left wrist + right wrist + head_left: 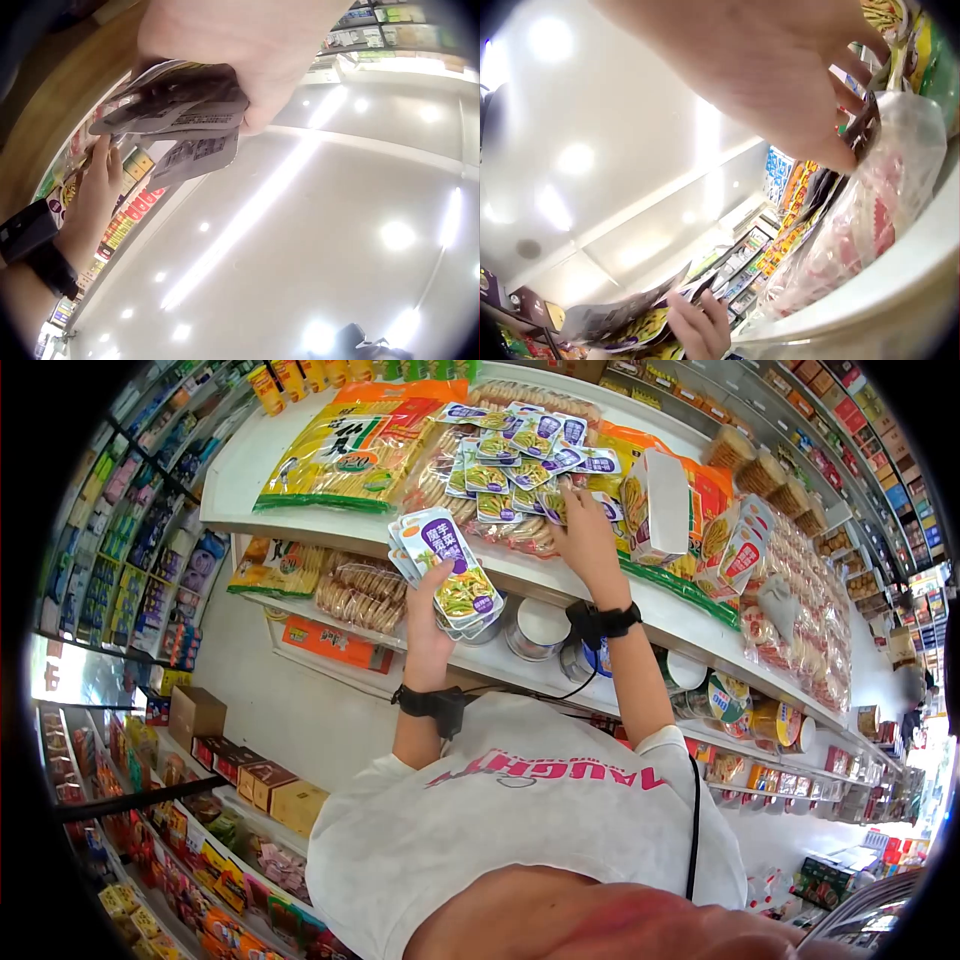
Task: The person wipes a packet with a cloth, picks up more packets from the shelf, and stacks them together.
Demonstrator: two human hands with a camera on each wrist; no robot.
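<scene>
My left hand (430, 628) grips a fanned stack of white-and-purple snack packets (462, 565), printed with green and yellow food, in front of the shelf edge. In the left wrist view the grey printed backs of these packets (199, 120) stick out beyond the hand. My right hand (592, 550) reaches over the shelf to a loose pile of matching packets (500, 452). Between its thumb and fingers it pinches a snack packet (868, 124), seen edge-on in the right wrist view. Under the pile lie clear bags of pale sticks (525, 538).
A large yellow-and-orange bag (345, 450) lies left of the pile. To the right stand an open white box (662, 510) and a printed carton (735, 545), with more clear bags (805, 620) beyond. Tubs (540, 628) fill the lower shelf. Stocked racks (130, 560) line the left side.
</scene>
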